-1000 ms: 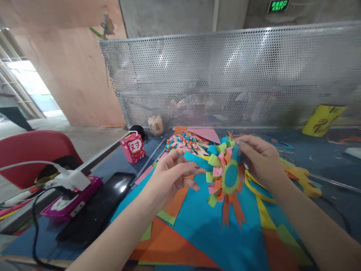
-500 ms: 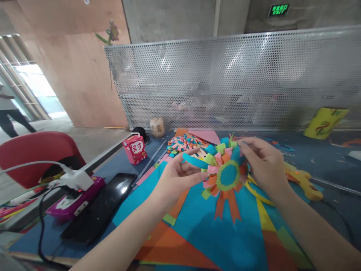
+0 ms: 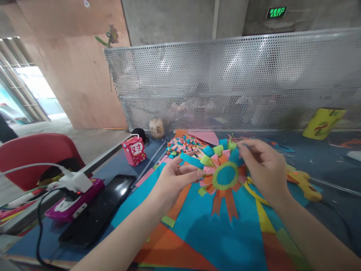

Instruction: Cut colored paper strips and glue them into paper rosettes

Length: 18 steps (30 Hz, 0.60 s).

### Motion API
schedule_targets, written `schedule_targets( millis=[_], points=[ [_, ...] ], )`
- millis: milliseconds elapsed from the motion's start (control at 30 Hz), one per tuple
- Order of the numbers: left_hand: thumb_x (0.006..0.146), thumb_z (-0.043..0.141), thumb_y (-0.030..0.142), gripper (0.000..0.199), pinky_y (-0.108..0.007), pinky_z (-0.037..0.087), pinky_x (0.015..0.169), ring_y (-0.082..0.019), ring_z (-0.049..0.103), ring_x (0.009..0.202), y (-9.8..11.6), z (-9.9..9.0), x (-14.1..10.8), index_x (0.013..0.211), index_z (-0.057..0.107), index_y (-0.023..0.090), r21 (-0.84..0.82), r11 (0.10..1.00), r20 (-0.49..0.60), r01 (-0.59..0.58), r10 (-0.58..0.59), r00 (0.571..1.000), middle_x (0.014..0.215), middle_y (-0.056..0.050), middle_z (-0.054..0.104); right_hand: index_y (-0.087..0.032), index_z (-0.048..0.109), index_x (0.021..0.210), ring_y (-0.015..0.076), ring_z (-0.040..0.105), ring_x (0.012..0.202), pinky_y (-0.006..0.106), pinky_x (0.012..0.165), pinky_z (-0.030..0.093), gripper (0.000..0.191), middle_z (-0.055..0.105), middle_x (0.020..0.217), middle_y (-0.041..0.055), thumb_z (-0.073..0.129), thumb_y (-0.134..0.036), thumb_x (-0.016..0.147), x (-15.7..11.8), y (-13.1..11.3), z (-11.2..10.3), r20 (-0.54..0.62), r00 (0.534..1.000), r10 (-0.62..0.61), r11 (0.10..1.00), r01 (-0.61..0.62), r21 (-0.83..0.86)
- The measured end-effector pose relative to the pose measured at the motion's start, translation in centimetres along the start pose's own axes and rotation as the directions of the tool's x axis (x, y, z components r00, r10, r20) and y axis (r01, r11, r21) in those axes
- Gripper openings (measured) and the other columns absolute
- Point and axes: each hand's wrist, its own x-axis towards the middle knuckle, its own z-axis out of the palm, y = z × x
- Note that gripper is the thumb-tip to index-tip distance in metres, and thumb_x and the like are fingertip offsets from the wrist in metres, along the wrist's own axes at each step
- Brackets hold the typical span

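Both hands hold a flower-shaped rosette (image 3: 226, 175) up above the table. Its blue centre has a scalloped green rim, with looped strips of pink, orange, green and blue around it and two orange tails below. My left hand (image 3: 180, 175) pinches its left edge between thumb and fingers, where a loose blue strip (image 3: 191, 160) sticks out. At the upper right edge my right hand (image 3: 263, 165) is closed on the rosette, thumb and forefinger together by a blue loop. Some fingertips are hidden behind the strips. Underneath lie blue sheets (image 3: 220, 241) and orange sheets (image 3: 169, 248).
A pile of colourful strips (image 3: 186, 145) lies behind the hands. To the left are a pink drink box (image 3: 134, 150), a black phone (image 3: 98, 210) and a purple power strip (image 3: 73, 203). On the right rest a yellow glue gun (image 3: 306, 184) and a yellow roll (image 3: 323, 123). A perforated metal screen (image 3: 175, 67) stands behind.
The rosette and both hands have shifted very slightly left in view. The grip stays the same. A person at the far left has moved mostly out of view.
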Motion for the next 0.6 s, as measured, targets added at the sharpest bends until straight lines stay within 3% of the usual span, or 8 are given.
schedule_targets(
  millis=[267, 400, 533, 600],
  points=[
    [0.065, 0.070, 0.015, 0.052, -0.027, 0.050, 0.068, -0.017, 0.066, 0.069, 0.5, 0.5, -0.4, 0.112, 0.047, 0.018, 0.197, 0.962, -0.005, -0.187, 0.192, 0.981, 0.062, 0.001, 0.068, -0.023, 0.061, 0.083, 0.0132, 0.057, 0.055, 0.023, 0.041, 0.046, 0.012, 0.063, 0.070, 0.0015, 0.051, -0.032, 0.082, -0.2, -0.5, -0.4, -0.056, 0.992, -0.115, 0.993, 0.114, -0.019],
    [0.067, 0.068, 0.014, 0.053, -0.027, 0.051, 0.068, -0.017, 0.066, 0.071, 0.8, 0.4, -0.5, 0.114, 0.046, 0.018, 0.248, 0.933, -0.034, -0.259, 0.276, 0.961, 0.065, 0.000, 0.069, -0.024, 0.057, 0.096, 0.0157, 0.061, 0.062, 0.026, 0.045, 0.051, 0.021, 0.063, 0.087, 0.0043, 0.050, -0.038, 0.082, 0.0, -0.2, -0.7, 0.079, 0.974, -0.211, 0.975, 0.203, 0.094],
    [0.066, 0.068, 0.014, 0.057, -0.028, 0.052, 0.068, -0.018, 0.066, 0.072, 1.0, 0.2, -0.4, 0.117, 0.043, 0.016, 0.244, 0.935, -0.063, -0.257, 0.280, 0.958, 0.067, -0.001, 0.070, -0.025, 0.043, 0.117, 0.0238, 0.062, 0.084, 0.032, 0.055, 0.056, 0.057, 0.055, 0.111, 0.0100, 0.064, -0.046, 0.069, 0.2, 0.9, -0.8, 0.261, 0.913, -0.315, 0.938, 0.257, 0.234],
    [0.066, 0.068, 0.014, 0.058, -0.029, 0.052, 0.068, -0.018, 0.066, 0.072, 1.1, 0.0, -0.3, 0.117, 0.042, 0.014, 0.249, 0.935, -0.069, -0.254, 0.279, 0.958, 0.066, -0.001, 0.069, -0.025, 0.041, 0.119, 0.0271, 0.059, 0.095, 0.035, 0.061, 0.056, 0.061, 0.053, 0.114, 0.0116, 0.067, -0.045, 0.067, 0.3, 1.1, -0.8, 0.279, 0.895, -0.348, 0.932, 0.297, 0.208]
  ],
)
